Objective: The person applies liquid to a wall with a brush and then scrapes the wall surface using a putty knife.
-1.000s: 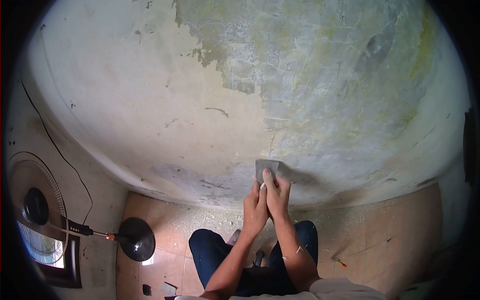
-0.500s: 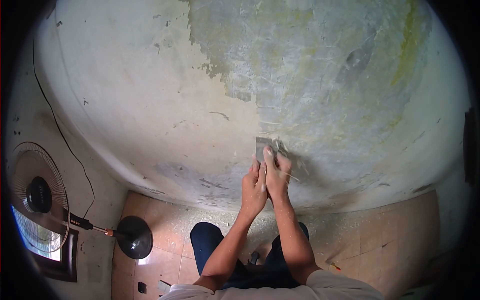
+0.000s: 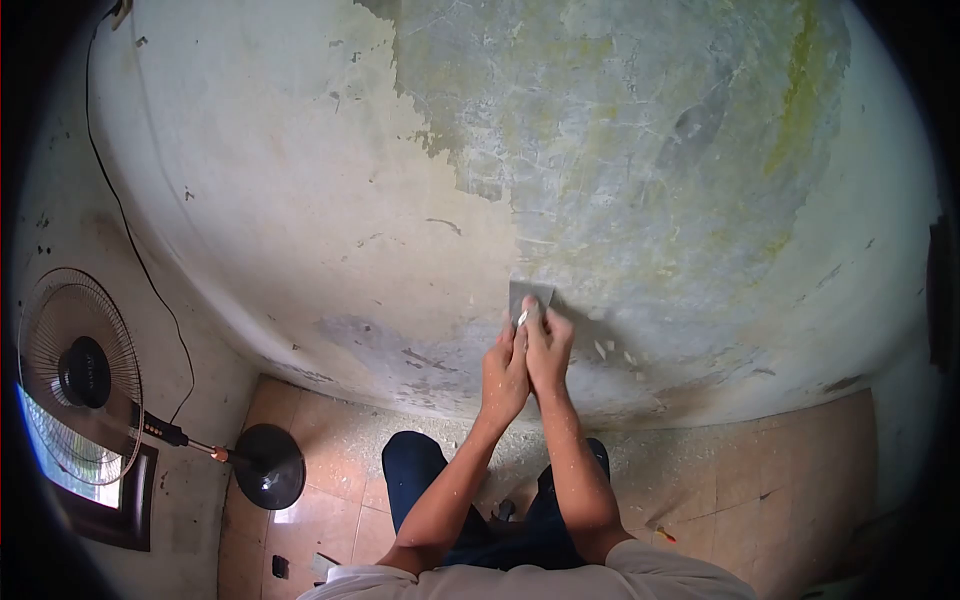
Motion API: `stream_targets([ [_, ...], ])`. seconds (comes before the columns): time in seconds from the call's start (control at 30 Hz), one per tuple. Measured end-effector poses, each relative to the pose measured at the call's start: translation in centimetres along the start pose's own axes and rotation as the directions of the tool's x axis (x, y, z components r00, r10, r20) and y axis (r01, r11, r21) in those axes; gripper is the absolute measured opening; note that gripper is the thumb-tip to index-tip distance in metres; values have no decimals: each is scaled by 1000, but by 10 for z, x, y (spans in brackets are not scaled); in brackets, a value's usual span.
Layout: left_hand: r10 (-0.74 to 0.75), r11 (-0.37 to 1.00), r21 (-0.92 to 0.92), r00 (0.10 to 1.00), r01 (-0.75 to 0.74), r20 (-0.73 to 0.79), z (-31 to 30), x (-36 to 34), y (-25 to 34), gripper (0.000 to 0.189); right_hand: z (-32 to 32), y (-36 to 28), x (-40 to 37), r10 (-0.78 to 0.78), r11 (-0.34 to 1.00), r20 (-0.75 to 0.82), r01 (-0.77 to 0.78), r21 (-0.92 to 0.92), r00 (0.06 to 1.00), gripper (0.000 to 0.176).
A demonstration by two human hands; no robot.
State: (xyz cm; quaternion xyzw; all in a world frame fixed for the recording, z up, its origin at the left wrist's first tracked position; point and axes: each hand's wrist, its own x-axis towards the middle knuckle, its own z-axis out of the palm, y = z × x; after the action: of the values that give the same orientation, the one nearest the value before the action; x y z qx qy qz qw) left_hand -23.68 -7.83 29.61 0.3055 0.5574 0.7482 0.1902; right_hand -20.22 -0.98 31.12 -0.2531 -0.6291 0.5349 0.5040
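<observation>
A flat grey scraper (image 3: 518, 291) has its blade against the wall (image 3: 400, 270), right at the border between pale paint and bare grey plaster (image 3: 620, 190). My right hand (image 3: 548, 352) is closed around it, thumb pointing up along the blade. Close beside it, my left hand (image 3: 504, 380) also grips the scraper, its fingers partly hidden behind the right hand. A white paint chip (image 3: 522, 318) clings near the right thumb. Some loose paint flakes (image 3: 612, 350) show just right of my hands. Pale specks dot both forearms.
Paint debris (image 3: 660, 455) litters the tiled floor at the wall's foot. On the left, a standing fan (image 3: 85, 372) with a round base (image 3: 270, 467) stands near a hanging cord (image 3: 125, 215). A small red-and-yellow object (image 3: 665, 534) lies on the floor at right.
The bunch of paint shavings beside the blade has come away, leaving a few flakes to the right of my hands. The scraper and both hands have barely moved; the view has shifted slightly.
</observation>
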Motion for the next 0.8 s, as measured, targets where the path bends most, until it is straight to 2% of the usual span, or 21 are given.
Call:
stream_targets([
  [0.03, 41, 998, 37, 999, -42, 7, -3, -4, -23, 46, -1, 5, -6, 24, 998, 2, -24, -59, 1000, 45],
  [0.07, 84, 994, 75, 996, -85, 15, -6, -4, -34, 45, 0, 7, -7, 78, 997, 4, -78, 11, 997, 43],
  [0.1, 91, 993, 74, 996, -92, 16, -6, 1, -12, 45, 3, -1, -1, 71, 997, 5, -71, 14, 997, 43],
  [0.17, -31, 997, 76, 997, 26, 65, -3, 18, 30, 44, 9, -29, 20, -119, 992, -19, 118, -39, 993, 44],
  [0.2, -41, 996, 77, 997, 36, 65, -4, 30, 36, 44, 14, -55, 29, -131, 991, -18, 131, -20, 991, 46],
  [0.23, -32, 996, 81, 991, 22, 130, -5, 42, 41, 43, 17, -54, 43, -178, 983, -15, 179, 29, 984, 47],
  [0.27, -18, 997, 81, 981, 2, 194, -5, 47, 44, 43, 19, -66, 39, -125, 987, 1, 125, 104, 992, 46],
  [0.3, -18, 997, 79, 981, 3, 192, -4, 42, 40, 43, 22, -78, 36, -79, 981, 23, 74, 179, 997, 46],
  [0.37, -16, 997, 71, 994, 8, 111, -7, 19, 19, 42, 10, -51, 16, -120, 991, 18, 121, -49, 993, 47],
  [0.4, -41, 998, 56, 997, 37, 70, -8, 2, 6, 41, 2, -13, 6, -95, 978, 20, 97, -186, 995, 50],
  [0.43, -18, 1000, -5, 999, 18, 27, -11, -10, -32, 40, 1, 6, -10, -52, 988, 15, 54, -143, 999, 52],
  [0.47, 1, 1000, 20, 1000, -2, 23, -16, -14, -65, 39, 3, 11, -18, -17, 994, 1, 17, -110, 1000, 51],
  [0.53, 22, 999, 39, 1000, -22, 16, -15, -9, -66, 38, 6, 10, -15, 15, 996, -8, -16, -82, 1000, 51],
  [0.6, -44, 999, -8, 999, 44, 8, -8, 7, 2, 37, 12, -12, 6, -71, 989, -1, 70, -127, 997, 49],
  [0.63, -60, 998, -14, 998, 60, 0, -9, 19, 14, 37, 19, -30, 17, -151, 983, -8, 150, -111, 988, 47],
  [0.7, -71, 997, -13, 993, 72, 92, -10, 32, 27, 36, 29, -68, 26, -11, 998, 26, 9, 66, 1000, 46],
  [0.8, -55, 995, -78, 997, 59, 54, -6, 20, 31, 37, 22, -46, 24, -16, 998, 63, 12, 59, 998, 45],
])
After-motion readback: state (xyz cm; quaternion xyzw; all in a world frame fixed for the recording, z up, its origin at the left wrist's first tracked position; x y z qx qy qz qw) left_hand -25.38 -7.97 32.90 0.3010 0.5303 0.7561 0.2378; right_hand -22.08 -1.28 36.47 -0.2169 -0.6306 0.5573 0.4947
